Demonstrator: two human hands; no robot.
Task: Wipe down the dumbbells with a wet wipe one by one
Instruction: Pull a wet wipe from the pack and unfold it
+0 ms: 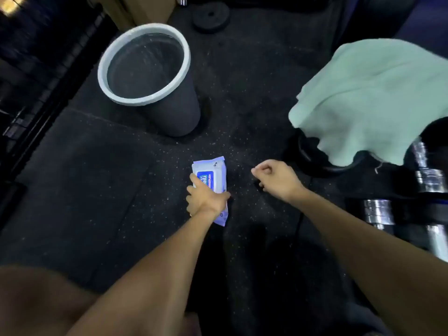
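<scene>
A white and blue pack of wet wipes (213, 170) lies on the dark speckled floor mat in the middle of the view. My left hand (204, 198) grips the pack's near half, fingers wrapped over its top. My right hand (275, 177) hovers a little to the right of the pack, fingers loosely curled with nothing in them. Chrome dumbbells (430, 181) with dark handles lie at the right edge, another chrome dumbbell (378, 210) below them. No loose wipe is in sight.
A grey bin with a white rim (104, 69) stands upright at the back left. A pale green towel (373, 98) drapes over dark equipment at the right. A black weight plate (211, 16) lies at the back. A dark rack runs along the left edge.
</scene>
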